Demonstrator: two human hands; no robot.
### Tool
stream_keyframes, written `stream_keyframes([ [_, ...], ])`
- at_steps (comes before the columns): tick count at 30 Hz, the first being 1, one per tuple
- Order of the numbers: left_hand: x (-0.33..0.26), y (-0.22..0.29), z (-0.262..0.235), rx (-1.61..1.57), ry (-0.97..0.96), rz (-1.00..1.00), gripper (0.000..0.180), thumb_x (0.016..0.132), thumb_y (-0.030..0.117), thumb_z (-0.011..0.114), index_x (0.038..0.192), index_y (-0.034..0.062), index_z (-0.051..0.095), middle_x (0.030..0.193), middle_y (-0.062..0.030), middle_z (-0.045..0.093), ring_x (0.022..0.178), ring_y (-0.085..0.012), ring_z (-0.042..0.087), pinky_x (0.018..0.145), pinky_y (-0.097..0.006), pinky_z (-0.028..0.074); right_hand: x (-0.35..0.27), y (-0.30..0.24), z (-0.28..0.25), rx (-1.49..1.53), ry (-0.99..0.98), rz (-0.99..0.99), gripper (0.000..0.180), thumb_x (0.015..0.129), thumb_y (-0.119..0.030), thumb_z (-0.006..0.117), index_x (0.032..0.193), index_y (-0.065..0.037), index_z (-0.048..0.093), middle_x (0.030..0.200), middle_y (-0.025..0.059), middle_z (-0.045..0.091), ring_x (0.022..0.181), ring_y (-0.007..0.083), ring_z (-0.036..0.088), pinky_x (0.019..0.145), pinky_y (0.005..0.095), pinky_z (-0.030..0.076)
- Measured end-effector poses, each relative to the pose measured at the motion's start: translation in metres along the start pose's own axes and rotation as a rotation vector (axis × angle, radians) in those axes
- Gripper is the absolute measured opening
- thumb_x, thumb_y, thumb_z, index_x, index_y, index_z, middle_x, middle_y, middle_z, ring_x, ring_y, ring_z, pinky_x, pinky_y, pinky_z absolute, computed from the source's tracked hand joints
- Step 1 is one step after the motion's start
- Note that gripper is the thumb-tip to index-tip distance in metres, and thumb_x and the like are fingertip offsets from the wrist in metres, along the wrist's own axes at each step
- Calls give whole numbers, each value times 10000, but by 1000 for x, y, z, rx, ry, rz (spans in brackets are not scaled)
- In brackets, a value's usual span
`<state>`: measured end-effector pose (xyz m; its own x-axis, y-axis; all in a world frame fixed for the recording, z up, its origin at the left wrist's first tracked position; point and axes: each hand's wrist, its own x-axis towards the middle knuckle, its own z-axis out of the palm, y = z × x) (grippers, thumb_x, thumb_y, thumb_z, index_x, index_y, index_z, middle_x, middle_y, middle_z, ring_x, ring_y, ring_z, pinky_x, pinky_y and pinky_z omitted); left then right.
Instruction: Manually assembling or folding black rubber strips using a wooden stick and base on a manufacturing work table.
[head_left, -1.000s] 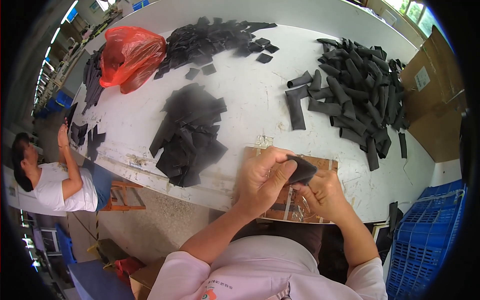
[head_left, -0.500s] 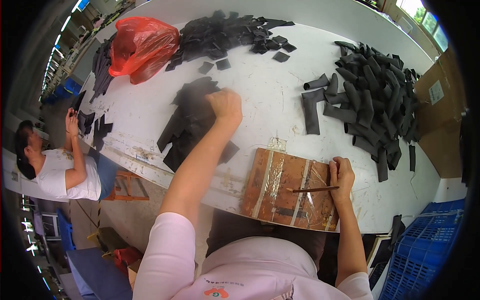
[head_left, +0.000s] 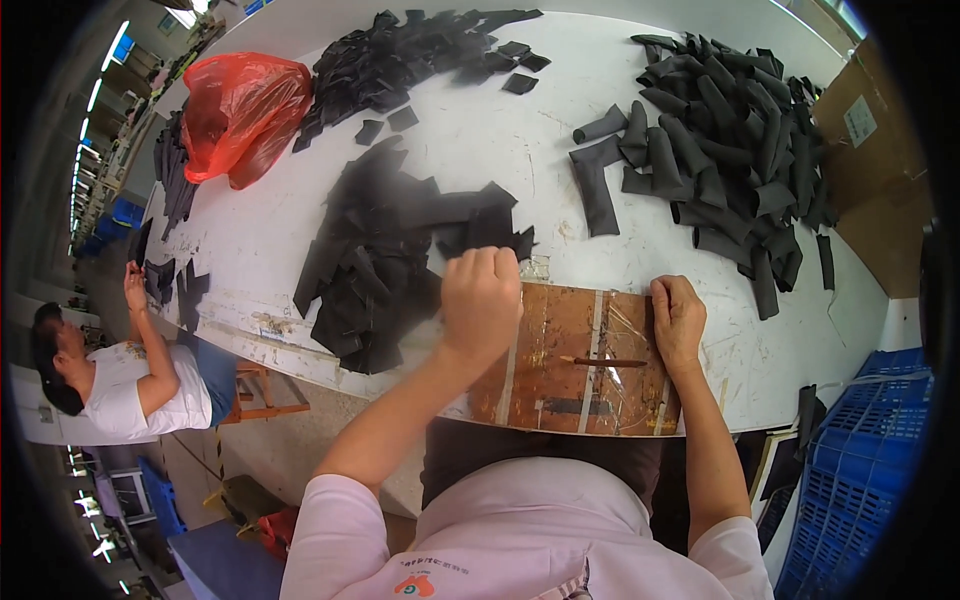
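My left hand (head_left: 482, 305) is closed, knuckles up, over the left edge of a brown board (head_left: 560, 335) wrapped with strips of clear tape. A dark fabric piece (head_left: 490, 212) reaches out from its far side; the fingertips are hidden. My right hand (head_left: 678, 318) curls round the board's upper right edge. Across the board lies a thin brown stick (head_left: 615, 363) with a paler pointed tip, its other end close to my right hand. Left of my left hand spreads a loose heap of flat black fabric pieces (head_left: 350, 270).
Black fabric tubes (head_left: 720, 150) are piled at the right, beside a cardboard box (head_left: 875, 165). More flat pieces (head_left: 400, 60) and a red plastic bag (head_left: 245, 115) lie at the back left. A blue crate (head_left: 860, 460) stands lower right. Another person (head_left: 130, 375) works at the left.
My left hand has come from the black heap toward me and right, to the board, with a fabric piece trailing. My right hand stays at the board's edge. The whole view has shifted.
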<state>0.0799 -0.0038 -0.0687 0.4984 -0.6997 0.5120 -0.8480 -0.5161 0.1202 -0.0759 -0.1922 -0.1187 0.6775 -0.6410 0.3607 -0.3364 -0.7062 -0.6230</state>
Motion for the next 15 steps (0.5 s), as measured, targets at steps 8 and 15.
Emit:
stream_keyframes([
  [8,-67,40,-25,-460,-162,-96,253,663,-28,535,915,-29,555,982,-166,532,936,-312,513,784,-357,416,0,-2,0,15,1,-11,122,812,-127,537,765,-17,557,728,127,560,629,302,546,571,343,430],
  [15,16,-35,17,-133,-123,-17,354,664,-58,508,1009,12,548,1059,-146,520,976,-319,494,838,-389,399,-3,0,-2,-20,7,-8,154,820,-153,533,749,-19,559,716,124,558,628,301,544,570,347,430],
])
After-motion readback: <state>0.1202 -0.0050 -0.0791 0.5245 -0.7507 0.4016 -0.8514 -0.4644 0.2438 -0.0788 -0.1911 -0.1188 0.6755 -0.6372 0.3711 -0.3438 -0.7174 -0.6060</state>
